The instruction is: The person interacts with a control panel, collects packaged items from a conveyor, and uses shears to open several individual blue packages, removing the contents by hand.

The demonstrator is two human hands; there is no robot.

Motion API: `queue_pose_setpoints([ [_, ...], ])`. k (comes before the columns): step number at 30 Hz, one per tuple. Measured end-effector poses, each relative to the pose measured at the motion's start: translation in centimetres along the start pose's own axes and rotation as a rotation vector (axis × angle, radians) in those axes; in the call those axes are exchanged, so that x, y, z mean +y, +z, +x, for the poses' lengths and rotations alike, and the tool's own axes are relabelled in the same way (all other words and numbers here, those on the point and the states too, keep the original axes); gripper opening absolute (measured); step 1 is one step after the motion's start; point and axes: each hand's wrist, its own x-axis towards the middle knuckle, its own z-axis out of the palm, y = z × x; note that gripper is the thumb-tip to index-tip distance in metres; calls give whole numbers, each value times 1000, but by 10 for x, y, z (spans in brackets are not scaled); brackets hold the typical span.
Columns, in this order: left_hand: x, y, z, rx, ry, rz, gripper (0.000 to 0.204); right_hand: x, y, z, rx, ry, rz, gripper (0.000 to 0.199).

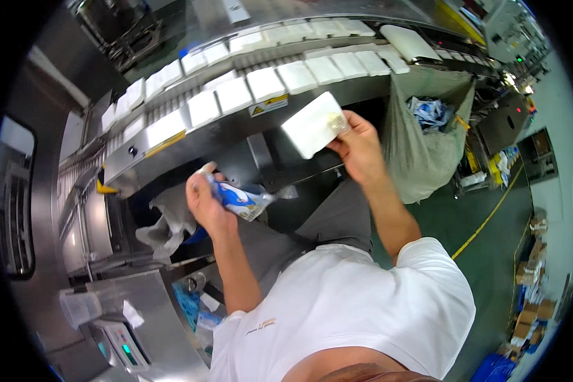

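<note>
Between the thumb and fingers of my right hand (360, 145) is a flat white rectangular pad (311, 127), tilted, with a yellowish patch near my fingertips. My left hand (207, 200) is closed around a crumpled blue and white plastic wrapper (239, 198), whose clear end trails to the right. Both hands are apart, in front of the conveyor (162, 130). Rows of similar white pads (265, 83) lie along it. What the yellowish patch is, I cannot make out.
A large grey-green sack (420, 149) holding crumpled wrappers (431, 113) hangs at the right. On the left, a whitish plastic bag (169, 219) droops below the conveyor. A digital scale (122, 346) and a clear plastic container (81, 307) stand on a steel table (156, 305) at the lower left.
</note>
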Motion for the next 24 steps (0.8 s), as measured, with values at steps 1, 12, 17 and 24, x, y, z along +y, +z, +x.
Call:
queue_pose_setpoints([
  [1,3,-3,6,-104,-46,175,20,-5,-1,1,-51,82,16,23],
  [12,14,31,4,-759,-596,369,43,-8,25,6,-372,433,-369,35],
  [17,5,34,-11,-607,-445,510,29,2,27,0,-348,475,-346,38],
  [24,-1,19,-14,-376,-129,638,32,22,35,37,-406,204,-509,33],
])
